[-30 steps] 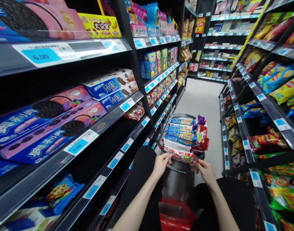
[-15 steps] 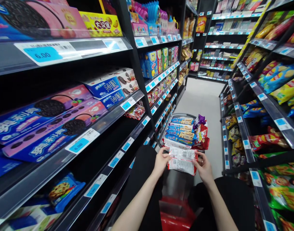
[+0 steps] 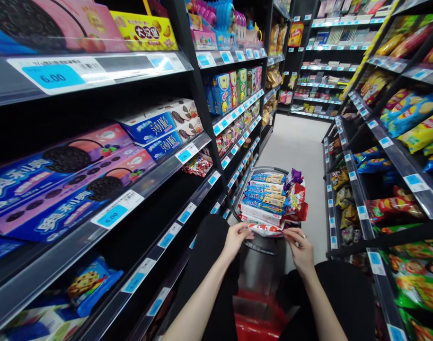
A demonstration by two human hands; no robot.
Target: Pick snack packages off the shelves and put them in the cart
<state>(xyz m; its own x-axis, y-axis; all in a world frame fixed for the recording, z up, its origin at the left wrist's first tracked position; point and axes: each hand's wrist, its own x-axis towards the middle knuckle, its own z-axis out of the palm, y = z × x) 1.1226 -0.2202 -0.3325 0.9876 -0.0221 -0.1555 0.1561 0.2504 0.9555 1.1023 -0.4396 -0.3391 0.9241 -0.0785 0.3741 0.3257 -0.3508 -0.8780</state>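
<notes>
Between my two hands is a red-and-white snack packet (image 3: 266, 230), seen edge-on at the near side of a dark shopping basket (image 3: 260, 247). My left hand (image 3: 237, 240) pinches its left end, and my right hand (image 3: 299, 246) pinches the right end with thumb and fingers. Just beyond the packet, several blue cookie packs (image 3: 266, 195) lie in a row in the basket. Along their right side are red snack bags (image 3: 296, 200) and a small purple packet (image 3: 293, 177). The packet's underside is hidden.
Left of me, a shelf holds blue-and-purple cookie boxes (image 3: 70, 173) above a price-tag rail (image 3: 117, 210). On the right, another shelf carries chip bags (image 3: 411, 116). The grey aisle floor (image 3: 290, 137) runs between them. A red object (image 3: 259, 317) is below my arms.
The packet has tipped from showing its printed back to an edge-on position, nearer the other packs. Both hands still hold its ends. The view has shifted slightly.
</notes>
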